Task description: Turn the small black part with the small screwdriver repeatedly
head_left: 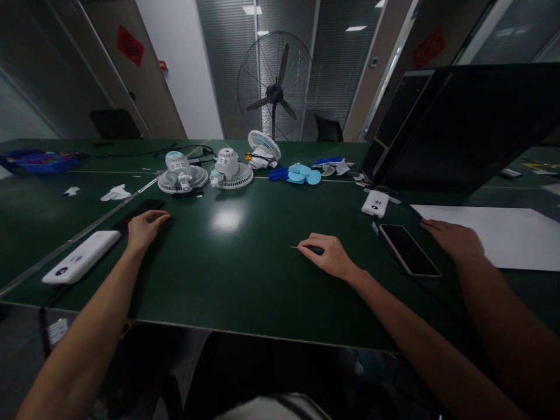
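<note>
My left hand (145, 228) rests on the green table at the left, thumb and fingers pinched together; anything between them is too small to make out. Beside it lie a dark flat object (139, 213), partly covered by the hand, and a white power bank (82, 256). Near the middle of the table, my right hand (327, 254) pinches a thin, pale, needle-like piece (294, 247) that points left. To the right of that hand lies a smartphone (409, 250) with a dark screen.
Small white fans (182, 173), blue gloves (278, 174) and light-blue discs (303, 174) sit farther back. A second white power bank (375, 203) lies before a large black monitor (464, 128). Another person's hand (457, 238) touches a white sheet (507, 236) at right.
</note>
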Available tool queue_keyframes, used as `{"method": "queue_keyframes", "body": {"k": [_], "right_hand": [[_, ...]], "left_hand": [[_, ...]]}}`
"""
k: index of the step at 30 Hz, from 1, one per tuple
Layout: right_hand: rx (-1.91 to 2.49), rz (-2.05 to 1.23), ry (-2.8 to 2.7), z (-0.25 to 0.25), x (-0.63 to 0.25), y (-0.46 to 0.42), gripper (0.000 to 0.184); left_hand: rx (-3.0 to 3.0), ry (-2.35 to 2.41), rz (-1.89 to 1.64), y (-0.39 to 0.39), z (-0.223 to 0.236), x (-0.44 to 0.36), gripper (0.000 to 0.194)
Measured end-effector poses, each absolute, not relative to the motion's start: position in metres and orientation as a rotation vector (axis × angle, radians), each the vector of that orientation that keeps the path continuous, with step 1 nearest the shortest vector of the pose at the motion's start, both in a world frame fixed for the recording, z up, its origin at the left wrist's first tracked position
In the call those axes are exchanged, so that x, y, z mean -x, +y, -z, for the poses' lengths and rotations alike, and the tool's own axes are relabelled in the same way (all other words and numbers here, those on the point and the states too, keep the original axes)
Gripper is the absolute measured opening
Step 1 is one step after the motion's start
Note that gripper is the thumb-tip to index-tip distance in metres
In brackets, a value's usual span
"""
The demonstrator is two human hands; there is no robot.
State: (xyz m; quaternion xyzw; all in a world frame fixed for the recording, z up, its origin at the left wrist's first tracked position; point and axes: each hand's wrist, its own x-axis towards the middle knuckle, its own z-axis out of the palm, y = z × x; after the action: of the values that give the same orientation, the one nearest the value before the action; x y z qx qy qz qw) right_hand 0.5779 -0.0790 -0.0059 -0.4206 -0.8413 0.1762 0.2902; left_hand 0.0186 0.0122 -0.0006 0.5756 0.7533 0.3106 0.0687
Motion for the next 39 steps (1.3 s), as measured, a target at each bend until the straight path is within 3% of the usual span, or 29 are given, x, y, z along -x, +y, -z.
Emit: {"method": "queue_keyframes", "body": {"k": [11,39], "right_hand": [[1.126,-0.457,-2.241,0.0032,-0.5765,-0.0797,0.024],[1.128,-0.484,-2.271,0.0062,-0.5788,-0.0777,0.025]], "left_hand": [[-1.571,2.303,-0.988,0.0116,0.0016,-0.0160,0.045],[-1.417,2.426,-1.052,0.0084,-0.0014,-0.0216,0.035]]}}
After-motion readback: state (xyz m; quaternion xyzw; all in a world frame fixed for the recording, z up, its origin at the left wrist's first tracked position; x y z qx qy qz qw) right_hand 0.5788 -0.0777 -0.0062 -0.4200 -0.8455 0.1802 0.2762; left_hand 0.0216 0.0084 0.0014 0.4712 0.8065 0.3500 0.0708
